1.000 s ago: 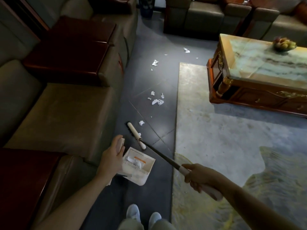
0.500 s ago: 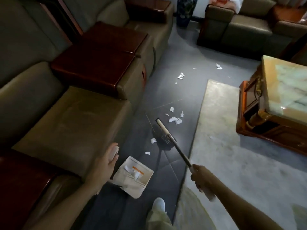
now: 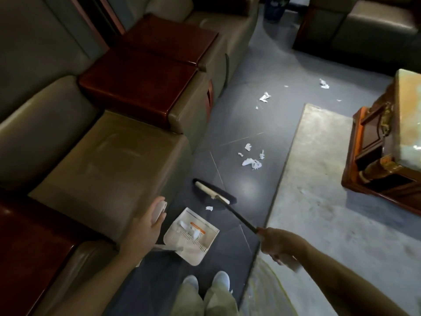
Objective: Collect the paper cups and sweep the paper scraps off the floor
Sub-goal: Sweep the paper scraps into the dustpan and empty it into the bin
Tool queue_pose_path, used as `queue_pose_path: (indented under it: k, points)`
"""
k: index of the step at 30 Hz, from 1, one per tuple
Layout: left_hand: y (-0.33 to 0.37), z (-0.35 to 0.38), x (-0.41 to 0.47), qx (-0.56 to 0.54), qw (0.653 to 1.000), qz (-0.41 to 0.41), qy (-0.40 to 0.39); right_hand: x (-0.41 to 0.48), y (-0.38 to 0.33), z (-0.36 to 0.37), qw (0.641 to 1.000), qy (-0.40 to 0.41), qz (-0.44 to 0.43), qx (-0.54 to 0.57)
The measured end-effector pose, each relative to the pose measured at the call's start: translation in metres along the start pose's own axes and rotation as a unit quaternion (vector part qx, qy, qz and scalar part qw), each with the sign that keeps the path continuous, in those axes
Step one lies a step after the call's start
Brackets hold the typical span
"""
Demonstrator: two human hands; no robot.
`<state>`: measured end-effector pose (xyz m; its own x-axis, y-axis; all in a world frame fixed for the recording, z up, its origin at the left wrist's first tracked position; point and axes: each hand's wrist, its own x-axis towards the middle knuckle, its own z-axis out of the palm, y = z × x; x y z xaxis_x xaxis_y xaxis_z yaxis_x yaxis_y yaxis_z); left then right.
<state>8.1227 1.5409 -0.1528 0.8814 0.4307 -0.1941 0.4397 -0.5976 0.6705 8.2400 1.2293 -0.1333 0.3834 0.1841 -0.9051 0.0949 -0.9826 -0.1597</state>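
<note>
My left hand (image 3: 145,226) grips the white handle of a white dustpan (image 3: 192,234) that rests on the dark floor with a few paper scraps inside. My right hand (image 3: 279,244) grips the long handle of a broom (image 3: 214,193), whose dark head sits on the floor just beyond the pan. One small paper scrap (image 3: 209,208) lies between broom head and pan. A cluster of scraps (image 3: 251,163) lies farther ahead, and more scraps (image 3: 264,96) lie near the far sofa. No paper cup is visible.
A sofa (image 3: 109,160) with dark wooden armrests (image 3: 145,80) lines the left side. A pale rug (image 3: 330,201) covers the floor on the right, with a carved wooden coffee table (image 3: 387,142) on it. My feet (image 3: 205,281) stand just behind the dustpan.
The broom head has pulled back toward the dustpan, bringing a small scrap close to its mouth. The view has shifted left and down; my left hand still holds the dustpan handle.
</note>
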Motion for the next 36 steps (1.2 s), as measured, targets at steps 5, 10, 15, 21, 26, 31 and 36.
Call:
queue_pose_path:
  k: [5,10,15,21,26,31,36]
  points:
    - [0.014,0.003,0.012,-0.009,0.999,0.045,-0.025,-0.045,-0.003,-0.003,0.995,-0.081,-0.015,0.061]
    - [0.023,0.003,0.023,-0.012,0.997,0.065,-0.049,-0.087,0.016,-0.032,0.951,-0.131,0.041,0.276]
    - [0.038,0.005,0.050,-0.030,0.995,0.081,-0.054,-0.101,0.027,-0.057,0.926,-0.077,0.046,0.366]
    - [0.086,0.021,0.105,-0.020,0.993,0.108,-0.051,-0.055,0.053,-0.102,0.895,0.063,0.038,0.440]
    - [0.136,0.058,0.173,-0.012,0.993,0.108,-0.053,0.012,0.091,-0.155,0.915,0.195,0.052,0.350]
    - [0.188,0.094,0.246,-0.012,0.994,0.098,-0.036,0.061,0.131,-0.241,0.922,0.213,0.068,0.317]
    - [0.224,0.119,0.305,0.008,0.997,0.070,-0.041,0.102,0.157,-0.314,0.933,0.190,0.100,0.290]
